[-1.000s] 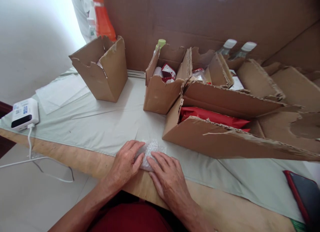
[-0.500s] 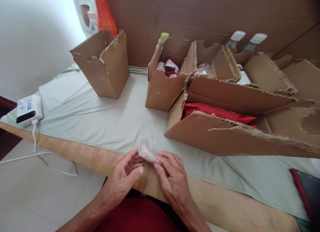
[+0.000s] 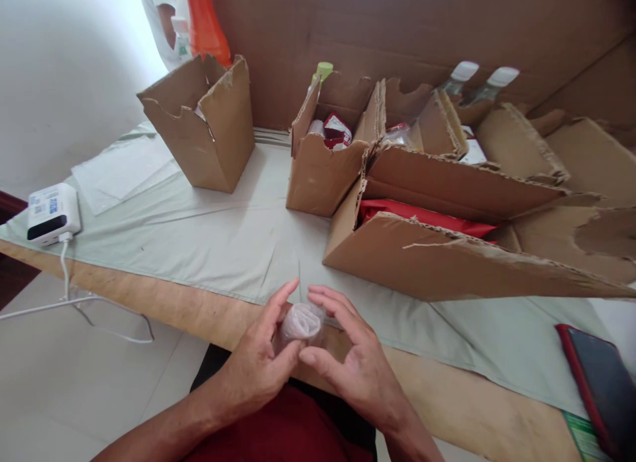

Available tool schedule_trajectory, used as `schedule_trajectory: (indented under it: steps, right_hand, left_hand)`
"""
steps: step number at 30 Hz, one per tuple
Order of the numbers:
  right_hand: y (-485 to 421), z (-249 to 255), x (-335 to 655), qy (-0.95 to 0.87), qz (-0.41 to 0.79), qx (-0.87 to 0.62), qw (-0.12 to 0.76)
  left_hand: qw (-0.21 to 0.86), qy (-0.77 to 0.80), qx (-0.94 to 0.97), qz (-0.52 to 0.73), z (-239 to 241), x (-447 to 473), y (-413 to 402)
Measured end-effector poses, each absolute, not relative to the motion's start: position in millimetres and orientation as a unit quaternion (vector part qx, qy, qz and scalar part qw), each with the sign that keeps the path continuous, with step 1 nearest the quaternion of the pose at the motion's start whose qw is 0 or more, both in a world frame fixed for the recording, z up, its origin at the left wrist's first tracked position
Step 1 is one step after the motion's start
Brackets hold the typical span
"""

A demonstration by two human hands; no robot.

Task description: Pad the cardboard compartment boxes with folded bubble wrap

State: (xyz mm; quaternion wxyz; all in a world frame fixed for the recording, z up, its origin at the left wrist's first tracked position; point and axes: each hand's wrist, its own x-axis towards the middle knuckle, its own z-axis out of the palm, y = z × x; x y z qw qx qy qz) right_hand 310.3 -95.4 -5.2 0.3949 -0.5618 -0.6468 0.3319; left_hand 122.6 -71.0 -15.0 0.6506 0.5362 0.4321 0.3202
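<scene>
A rolled bundle of clear, crinkled plastic [image 3: 302,321] stands upright between my hands at the table's front edge, its round top facing me. My left hand [image 3: 265,346] grips it from the left, thumb in front and fingers behind. My right hand [image 3: 350,346] curves round the right side with its fingers and thumb apart. Its thumb tip is close to the left thumb; whether it touches the plastic is hard to tell. What the bundle holds inside, if anything, cannot be made out.
Beyond my hands stand a long cardboard box [image 3: 422,263] with a red packet [image 3: 427,217], a small box with packets [image 3: 322,183], and another box [image 3: 218,150] at left. A white device [image 3: 53,213] with a cable lies left, a phone [image 3: 599,376] right.
The plastic bundle has turned from lying tilted to upright. My left hand has closed in on it, while the right has loosened from its pinch and spread around the side.
</scene>
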Motion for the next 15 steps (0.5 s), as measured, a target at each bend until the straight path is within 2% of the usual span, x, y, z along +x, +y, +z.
schedule_trajectory:
  steps: [5,7,9,15]
  right_hand:
    - [-91.5,-3.8,303.5,-0.58,0.325,-0.555,0.5]
    - [-93.8,-6.6,307.3,-0.555,0.339,-0.558,0.516]
    - [-97.0,-6.3,314.8,-0.55,0.374,-0.567,0.485]
    - [-107.2,8.8,335.6,-0.604,0.433,-0.591,0.314]
  left_hand:
    - [0.654,0.416,0.559,0.296,-17.5,125.1,-72.2]
    - [0.669,0.406,0.567,0.258,-18.1,121.9,-70.1]
    - [0.66,0.41,0.589,0.221,-16.7,118.7,-67.9]
    - [0.63,0.374,0.665,0.145,-11.2,118.9,-62.8]
